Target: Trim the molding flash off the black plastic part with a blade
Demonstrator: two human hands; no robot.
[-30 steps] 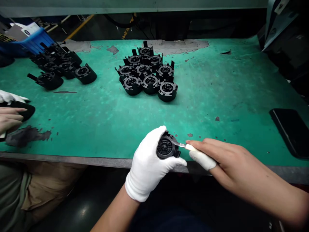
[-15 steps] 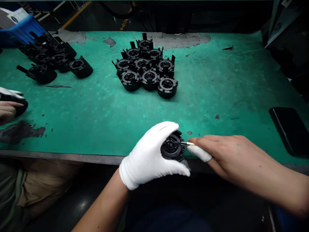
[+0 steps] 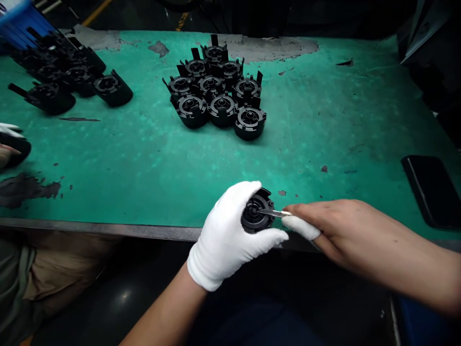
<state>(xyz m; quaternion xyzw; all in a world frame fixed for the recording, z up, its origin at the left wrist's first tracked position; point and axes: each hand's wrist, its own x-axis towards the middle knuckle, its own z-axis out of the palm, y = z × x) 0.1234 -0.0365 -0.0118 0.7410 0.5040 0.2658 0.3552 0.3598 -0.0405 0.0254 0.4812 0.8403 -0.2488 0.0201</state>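
Note:
My left hand (image 3: 226,233), in a white glove, is wrapped round a round black plastic housing (image 3: 255,222) at the table's front edge. The housing's open, ringed face is turned up towards me. In my right hand (image 3: 334,221) is a small knife (image 3: 274,213), pinched between the fingertips; a white cover is on the thumb. The blade's tip reaches inside the housing, close to its centre. Whether it touches the plastic I cannot tell. My fingers hide most of the knife's handle.
Several like black housings (image 3: 222,106) stand grouped on the green table (image 3: 162,168). More housings (image 3: 113,89) stand at the left, by a blue bin (image 3: 27,26). A phone (image 3: 432,190) lies at the right. A co-worker's hand (image 3: 6,154) holds a dark part at the left edge.
The view has tilted slightly down, so the table's things sit higher. My left hand has turned a little with the housing. The blade's flat side now shows more.

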